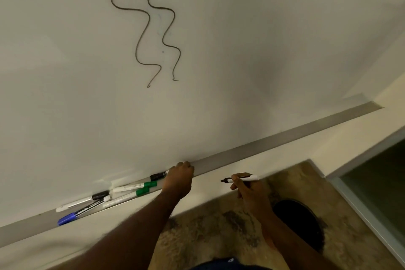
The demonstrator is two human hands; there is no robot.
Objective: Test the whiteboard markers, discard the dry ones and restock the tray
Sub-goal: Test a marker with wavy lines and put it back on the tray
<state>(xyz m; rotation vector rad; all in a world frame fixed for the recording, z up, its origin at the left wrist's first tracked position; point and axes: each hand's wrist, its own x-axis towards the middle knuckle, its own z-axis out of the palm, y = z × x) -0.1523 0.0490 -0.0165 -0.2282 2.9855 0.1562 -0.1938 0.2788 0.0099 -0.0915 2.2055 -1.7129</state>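
While the left hand [179, 178] sits down at the tray [252, 149], the head camera looks along the foot of the whiteboard [241, 50], and there is plenty on that grey ledge. The knuckles are up and the fingers are curled over into the tray, right against the end of a black-capped marker [157, 176]. Whether they actually pinch it is hidden behind the hand, so that one I cannot tell.

Over to the right hand [247, 190], out in front of the wall below the tray and clear of it. Its fingers and thumb are wrapped round an uncapped marker [241, 178], held roughly level with the dark tip pointing left toward the other hand.

Further left along the tray lie two green-capped markers [150, 184], side by side. Beyond them is a white marker with a black cap [100, 195], and at the far end a dark-barrelled, blue-capped marker [66, 219] lies slanted across the ledge.

Up on the board are two dark wavy lines [174, 15], running down next to each other — both end in little hooks.

On the patterned carpet [208, 226], a dark round bin [300, 221] stands just beyond the right forearm
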